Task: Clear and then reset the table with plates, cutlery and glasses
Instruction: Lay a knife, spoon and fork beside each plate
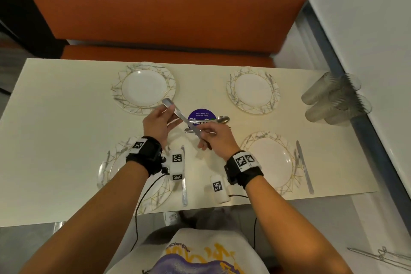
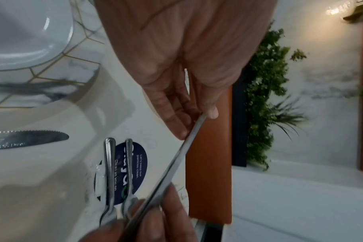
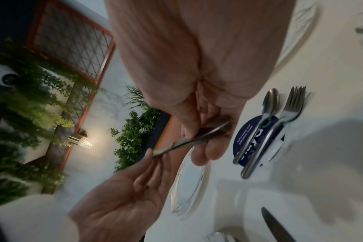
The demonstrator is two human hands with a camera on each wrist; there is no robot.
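While both hands pinch the knife [image 1: 181, 115] above the table's [image 1: 55, 104] middle, left hand [image 1: 159, 123] at the handle, right hand [image 1: 214, 138] at the blade, it looks stiff, light, slick; the handle seems safest.

Bare table [image 1: 66, 118] lies open at left; stacked glasses [image 1: 335, 100] apparently crowd the right edge.

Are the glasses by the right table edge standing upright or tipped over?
Tipped over: the glasses lie on their sides in a pile on the table, their rims pointing sideways.
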